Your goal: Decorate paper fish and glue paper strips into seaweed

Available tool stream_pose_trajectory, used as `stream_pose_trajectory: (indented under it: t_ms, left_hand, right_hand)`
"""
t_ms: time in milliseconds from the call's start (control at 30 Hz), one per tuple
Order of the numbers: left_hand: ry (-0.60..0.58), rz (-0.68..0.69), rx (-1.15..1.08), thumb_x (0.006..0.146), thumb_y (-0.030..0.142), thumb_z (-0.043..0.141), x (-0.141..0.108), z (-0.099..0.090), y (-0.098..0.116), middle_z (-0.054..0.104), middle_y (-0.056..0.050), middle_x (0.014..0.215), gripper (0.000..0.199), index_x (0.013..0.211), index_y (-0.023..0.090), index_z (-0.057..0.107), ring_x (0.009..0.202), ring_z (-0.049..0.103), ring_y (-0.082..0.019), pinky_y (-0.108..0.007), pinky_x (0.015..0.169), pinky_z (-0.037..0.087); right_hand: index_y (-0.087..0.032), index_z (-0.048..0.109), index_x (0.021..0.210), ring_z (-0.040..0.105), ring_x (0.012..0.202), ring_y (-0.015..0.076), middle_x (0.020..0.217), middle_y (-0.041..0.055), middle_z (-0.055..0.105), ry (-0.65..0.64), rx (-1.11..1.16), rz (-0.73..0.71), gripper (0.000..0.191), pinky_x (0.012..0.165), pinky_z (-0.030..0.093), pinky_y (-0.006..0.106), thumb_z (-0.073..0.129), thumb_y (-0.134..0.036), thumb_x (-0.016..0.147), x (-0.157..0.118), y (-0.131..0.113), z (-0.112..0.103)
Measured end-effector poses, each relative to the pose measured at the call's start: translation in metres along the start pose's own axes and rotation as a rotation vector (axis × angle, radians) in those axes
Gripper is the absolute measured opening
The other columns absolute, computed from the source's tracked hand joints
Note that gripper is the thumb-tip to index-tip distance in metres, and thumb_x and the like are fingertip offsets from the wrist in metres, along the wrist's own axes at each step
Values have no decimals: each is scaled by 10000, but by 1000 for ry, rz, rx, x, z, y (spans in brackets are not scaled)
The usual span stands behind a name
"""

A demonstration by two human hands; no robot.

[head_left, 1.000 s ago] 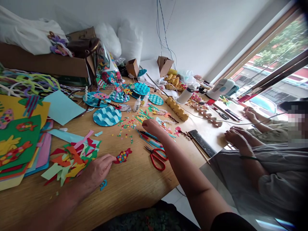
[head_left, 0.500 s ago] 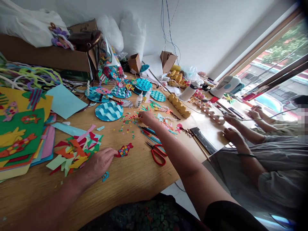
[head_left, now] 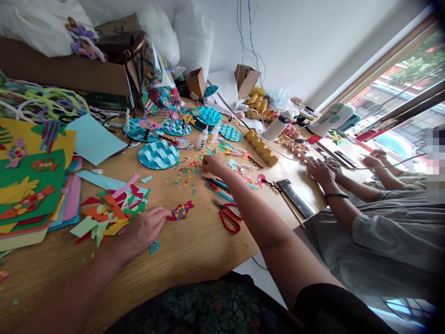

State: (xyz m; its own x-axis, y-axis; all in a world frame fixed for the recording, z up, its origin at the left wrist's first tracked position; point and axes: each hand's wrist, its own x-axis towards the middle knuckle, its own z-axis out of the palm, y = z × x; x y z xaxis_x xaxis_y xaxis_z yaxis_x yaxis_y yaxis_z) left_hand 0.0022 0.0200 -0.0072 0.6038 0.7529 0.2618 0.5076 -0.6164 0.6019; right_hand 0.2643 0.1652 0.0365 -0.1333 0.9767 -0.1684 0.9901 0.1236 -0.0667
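My left hand (head_left: pixel 149 226) rests on the table, fingers together, their tips on the left end of a red paper fish (head_left: pixel 181 211) dotted with coloured spots. Over small paper dots (head_left: pixel 187 168) reaches my right hand (head_left: pixel 212 165), its fingers curled inward and partly hidden; whatever is in them cannot be seen. Red-handled scissors (head_left: pixel 229 218) lie below my right forearm, with blue strips and pencil-like sticks (head_left: pixel 217 186) beside them. A scrap of blue paper (head_left: pixel 154 247) is near my left wrist.
Paper scraps (head_left: pixel 111 211) pile up left of centre, beside stacked coloured sheets (head_left: pixel 66 199). Behind stand glue bottles (head_left: pixel 202 138) and a blue wavy disc (head_left: pixel 158 154). To the right are a black case (head_left: pixel 295 198) and a co-worker's hands (head_left: pixel 321 172).
My right hand's fingers look more tucked in over the dots. My left hand stays at the fish. The co-worker's nearer hand has moved away toward the other one. The view has shifted slightly.
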Motion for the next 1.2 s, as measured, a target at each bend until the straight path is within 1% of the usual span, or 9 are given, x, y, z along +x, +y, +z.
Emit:
stream_pose_trajectory:
  t_ms: [300,500,567,667,733,800,900,1000,1200]
  left_hand:
    - [-12,-7,5,830,199,310,4,-7,6,651,-37,840,277,869,197,585,795,615,-149,-246,708,476]
    - [5,-11,11,821,209,325,5,-11,12,661,-45,843,267,854,190,589,789,623,-158,-251,696,481]
    - [57,-28,-10,823,228,339,5,-15,18,665,-50,850,255,864,188,588,790,623,-164,-253,701,479]
    - [151,-114,-81,825,289,387,8,-23,33,663,-40,829,222,869,197,585,762,613,-164,-246,695,470]
    - [134,-190,-166,819,333,420,13,-27,43,657,-22,793,217,864,200,586,713,600,-154,-235,657,463]
    - [70,-249,-297,814,358,435,20,-29,51,646,-8,770,226,871,195,581,689,587,-145,-224,617,455]
    - [-1,-293,-501,800,366,465,31,-26,57,627,-6,777,234,901,179,563,697,577,-141,-222,600,448]
    - [-18,-282,-625,801,341,469,41,-21,60,606,-6,773,211,887,166,550,687,554,-129,-219,592,434]
    - [22,-300,-641,787,307,463,48,-16,59,526,26,649,172,746,160,542,603,480,-104,-204,544,392]
  right_hand:
    - [-154,612,815,520,746,149,815,49,631,74,119,7,155,585,323,223,496,-163,713,-7,5,-1]
    - [-148,569,771,486,637,96,695,1,579,122,302,5,117,558,332,199,474,-212,748,-41,2,-10]
    - [-148,531,701,456,557,79,607,-23,531,87,655,-12,90,526,330,195,499,-229,725,-61,-6,-11]
    - [-161,491,670,433,500,68,549,-47,496,-31,1153,-53,146,509,335,200,547,-294,691,-93,-22,-10]
    - [-161,495,660,432,497,63,543,-50,497,-71,1359,-104,185,516,341,201,590,-319,666,-111,-34,-8]
    - [-160,509,672,427,495,60,546,-49,502,-118,1471,-123,200,511,334,199,608,-334,662,-124,-46,-7]
    - [-160,524,691,427,502,59,563,-47,509,-143,1551,-124,202,516,334,201,620,-336,662,-137,-61,-5]
    - [-160,525,679,429,505,60,563,-49,502,-138,1562,-128,193,518,332,204,618,-328,660,-142,-72,-4]
    - [-154,524,671,437,511,65,556,-45,505,-109,1462,-118,159,508,326,205,588,-299,682,-143,-79,2]
